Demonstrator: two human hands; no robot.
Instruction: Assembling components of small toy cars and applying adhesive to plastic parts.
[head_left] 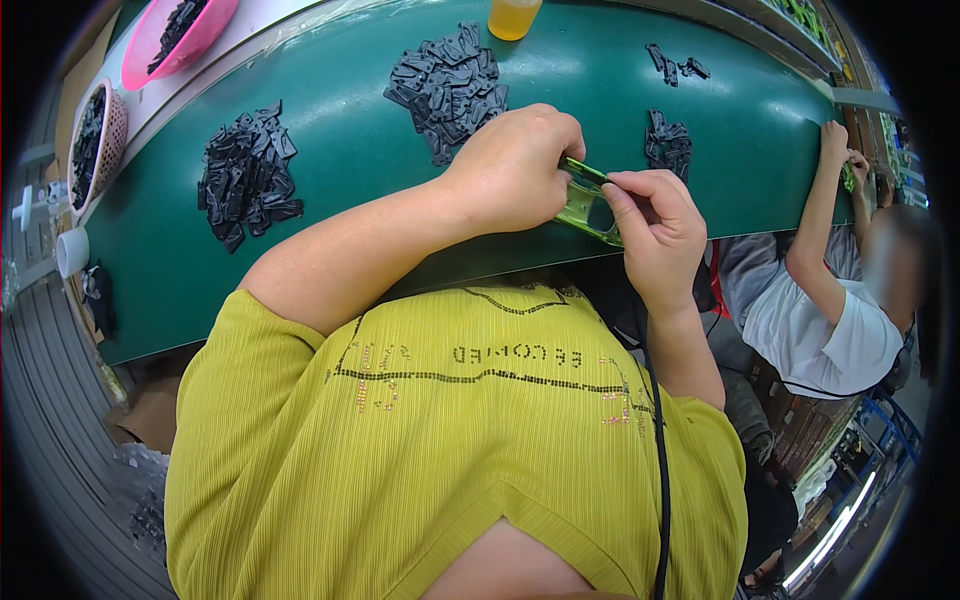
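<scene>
Both of my hands meet over the near edge of the green table (335, 200). Between them is a bright green plastic frame (578, 212) with an opening in its middle. My left hand (525, 165) is closed on the frame's far left end, its fingertips partly hidden. The thumb and fingers of my right hand (662, 225) pinch the frame's right end. A dark strip shows along the upper edge between my hands; I cannot tell whether it is a separate piece. Beyond my left hand lies a large heap of small black plastic parts (445, 85).
More black parts lie in a left heap (245, 175), a right heap (668, 145) and a small far group (675, 66). A cup of amber liquid (513, 18) stands at the back. A pink bowl (215, 22) and pink basket (112, 135) are left. A co-worker (815, 320) sits right.
</scene>
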